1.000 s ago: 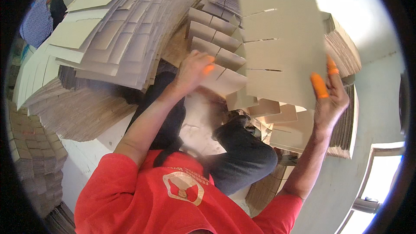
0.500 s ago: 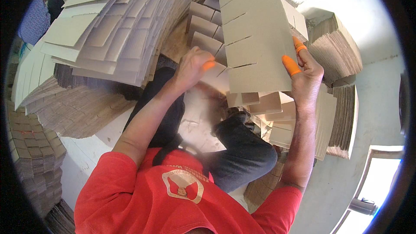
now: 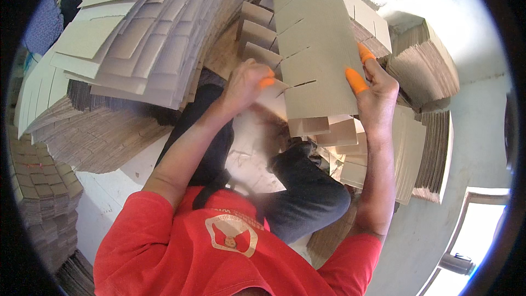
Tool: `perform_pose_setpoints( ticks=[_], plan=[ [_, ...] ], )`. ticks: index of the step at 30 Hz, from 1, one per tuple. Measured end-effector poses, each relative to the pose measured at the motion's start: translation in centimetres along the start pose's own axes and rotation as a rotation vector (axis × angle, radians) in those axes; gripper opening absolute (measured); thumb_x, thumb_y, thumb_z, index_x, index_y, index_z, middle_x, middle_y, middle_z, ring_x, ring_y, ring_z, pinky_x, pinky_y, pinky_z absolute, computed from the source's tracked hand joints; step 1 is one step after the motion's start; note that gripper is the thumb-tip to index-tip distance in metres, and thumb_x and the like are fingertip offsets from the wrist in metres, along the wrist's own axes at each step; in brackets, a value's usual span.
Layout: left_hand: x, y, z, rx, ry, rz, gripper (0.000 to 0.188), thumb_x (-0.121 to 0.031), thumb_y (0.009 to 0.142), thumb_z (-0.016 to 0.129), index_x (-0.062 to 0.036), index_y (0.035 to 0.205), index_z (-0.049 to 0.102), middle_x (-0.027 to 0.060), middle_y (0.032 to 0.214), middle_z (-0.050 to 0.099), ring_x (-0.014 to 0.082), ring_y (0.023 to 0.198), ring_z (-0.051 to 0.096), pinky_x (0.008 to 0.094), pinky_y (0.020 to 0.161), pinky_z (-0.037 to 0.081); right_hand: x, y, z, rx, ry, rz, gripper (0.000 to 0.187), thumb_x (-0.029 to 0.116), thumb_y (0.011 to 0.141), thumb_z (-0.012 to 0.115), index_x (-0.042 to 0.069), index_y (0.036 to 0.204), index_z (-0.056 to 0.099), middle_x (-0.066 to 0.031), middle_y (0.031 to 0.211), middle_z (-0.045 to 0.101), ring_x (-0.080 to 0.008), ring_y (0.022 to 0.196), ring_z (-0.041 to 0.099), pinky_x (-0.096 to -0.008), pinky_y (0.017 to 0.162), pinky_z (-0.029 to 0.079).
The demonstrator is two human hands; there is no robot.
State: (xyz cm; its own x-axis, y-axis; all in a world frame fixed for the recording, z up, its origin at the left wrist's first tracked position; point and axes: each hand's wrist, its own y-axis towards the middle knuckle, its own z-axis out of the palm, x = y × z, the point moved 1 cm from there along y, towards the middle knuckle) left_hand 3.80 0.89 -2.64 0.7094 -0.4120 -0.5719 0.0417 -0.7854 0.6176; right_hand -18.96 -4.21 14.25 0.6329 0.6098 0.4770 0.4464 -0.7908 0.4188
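A long cardboard divider sheet (image 3: 318, 49) with a row of slits along its left side stands tilted in front of me. My right hand (image 3: 378, 87) grips its right edge, orange finger covers on the thumb and a finger. To the left, my left hand (image 3: 245, 86) is closed, an orange cover on its thumb, at the end of a short cardboard strip (image 3: 272, 98). Several more cardboard strips (image 3: 258, 34) stand in a row beyond it, their right ends hidden behind the sheet. Below the sheet, other cardboard pieces (image 3: 338, 131) stick out.
Large layered stacks of slotted cardboard (image 3: 148, 49) rise on the left. More cardboard bundles (image 3: 422, 60) lean by the wall (image 3: 476, 131) on the right. My bent legs (image 3: 307, 194) are below the work. At the far upper left, part of another person (image 3: 44, 27) shows.
My right hand and the long sheet have moved slightly left, and the sheet's slits now sit nearer the ends of the strips. My left hand has barely moved.
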Motion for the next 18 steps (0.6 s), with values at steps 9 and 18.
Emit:
perform_pose_setpoints(
  ticks=[9,18],
  plan=[
    [-0.4,0.1,0.0,-0.017,-0.024,0.011,0.013,-0.009,0.076,0.071,-0.0033,0.087,0.067,0.0123,0.084,0.067,0.0330,0.081,0.060,0.0427,0.073,0.049,-0.7,-0.5,2.2,0.080,0.095,-0.001,0.052,-0.009,0.083,0.070,-0.004,0.133,0.057,-0.0066,0.100,0.070,-0.0070,0.085,0.059,-0.0218,0.081,0.051],
    [0.3,0.3,0.3,-0.007,-0.005,0.027,0.017,-0.004,0.074,0.075,-0.0002,0.090,0.068,0.0142,0.085,0.069,0.0339,0.080,0.060,0.0426,0.069,0.050,-1.8,-0.3,6.2,0.171,0.007,-0.131,0.041,-0.004,0.082,0.071,-0.003,0.121,0.058,-0.0134,0.078,0.065,-0.0136,0.059,0.056,-0.0276,0.054,0.048]
  ],
)
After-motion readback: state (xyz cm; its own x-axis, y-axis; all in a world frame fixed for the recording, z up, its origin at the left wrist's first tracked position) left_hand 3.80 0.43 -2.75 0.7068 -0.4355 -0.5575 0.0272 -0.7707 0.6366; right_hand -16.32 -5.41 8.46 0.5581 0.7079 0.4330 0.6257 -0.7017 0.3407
